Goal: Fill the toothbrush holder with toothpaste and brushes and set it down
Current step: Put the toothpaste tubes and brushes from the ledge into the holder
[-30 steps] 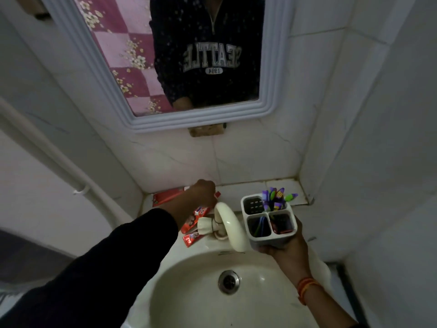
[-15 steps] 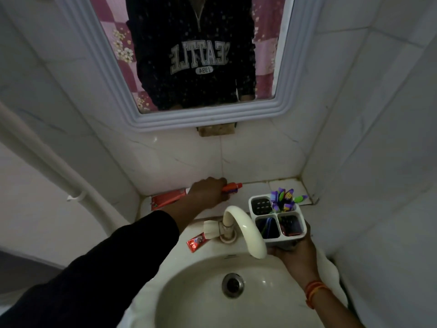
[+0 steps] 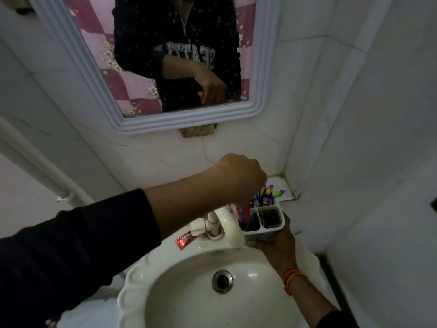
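Toothbrush holder (image 3: 264,223), white and split into compartments, sits in the right hand (image 3: 276,245), fingers cupped under its base, just right of the cream tap (image 3: 227,223) above the basin (image 3: 189,292). Left hand (image 3: 238,178) is fisted over it, lowering a red toothpaste tube (image 3: 243,213) into a compartment beside the purple-green brushes (image 3: 267,197). Pale marble tiles (image 3: 146,162) all around, framed mirror (image 3: 78,62) overhead, another red tube (image 3: 183,241) lying on the sink ledge.
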The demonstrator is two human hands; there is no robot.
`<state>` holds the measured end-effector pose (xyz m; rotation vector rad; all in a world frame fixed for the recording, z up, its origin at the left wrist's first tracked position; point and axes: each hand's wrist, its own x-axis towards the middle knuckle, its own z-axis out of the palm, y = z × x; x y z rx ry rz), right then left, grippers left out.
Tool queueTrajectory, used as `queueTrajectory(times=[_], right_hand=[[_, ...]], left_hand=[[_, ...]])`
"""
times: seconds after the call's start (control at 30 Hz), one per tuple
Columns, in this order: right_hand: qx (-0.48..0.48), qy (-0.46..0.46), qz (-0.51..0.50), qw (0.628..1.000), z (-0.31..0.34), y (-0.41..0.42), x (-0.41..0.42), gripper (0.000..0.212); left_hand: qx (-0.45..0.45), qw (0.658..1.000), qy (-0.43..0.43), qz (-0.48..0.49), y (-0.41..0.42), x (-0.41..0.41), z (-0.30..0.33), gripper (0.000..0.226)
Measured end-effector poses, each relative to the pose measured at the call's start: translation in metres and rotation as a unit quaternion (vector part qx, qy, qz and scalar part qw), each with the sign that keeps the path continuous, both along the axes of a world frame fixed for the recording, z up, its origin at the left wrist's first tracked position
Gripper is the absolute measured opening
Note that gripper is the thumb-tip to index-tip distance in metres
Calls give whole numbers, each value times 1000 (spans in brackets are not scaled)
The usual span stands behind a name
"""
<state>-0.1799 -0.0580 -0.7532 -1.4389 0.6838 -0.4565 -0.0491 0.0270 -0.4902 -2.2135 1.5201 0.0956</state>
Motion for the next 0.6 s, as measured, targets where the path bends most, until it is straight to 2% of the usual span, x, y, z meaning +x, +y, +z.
queueTrajectory(times=[0.07, 0.17, 0.23, 0.3, 0.37, 0.4, 0.47, 0.53, 0.6], right_hand=[[-13, 3, 11, 1000, -2, -1, -3, 92], [-47, -20, 12, 999, -7, -1, -7, 113], [-20, -33, 18, 999, -10, -3, -7, 116], [-11, -27, 12, 1000, -15, -2, -5, 111], [76, -42, 5, 996, -11, -2, -1, 94], [124, -49, -1, 991, -5, -2, -1, 80], [187, -76, -21, 979, -3, -3, -1, 51], [264, -90, -20, 960, -3, -2, 2, 29], [292, -97, -16, 951, -1, -2, 5, 49]], left_hand=[[12, 999, 9, -31, -10, -18, -18, 24], [26, 999, 37, -27, -15, -29, -40, 13], [44, 996, 74, -8, -18, -31, -54, 31], [61, 990, 119, 35, -16, -28, -58, 28], [77, 981, 165, 63, -15, -17, -55, 22], [82, 974, 199, 74, -13, -9, -50, 29], [58, 950, 285, 113, -4, 12, -39, 39], [-40, 902, 391, 182, 11, 36, -32, 37], [-161, 850, 432, 256, 29, 59, -40, 27]])
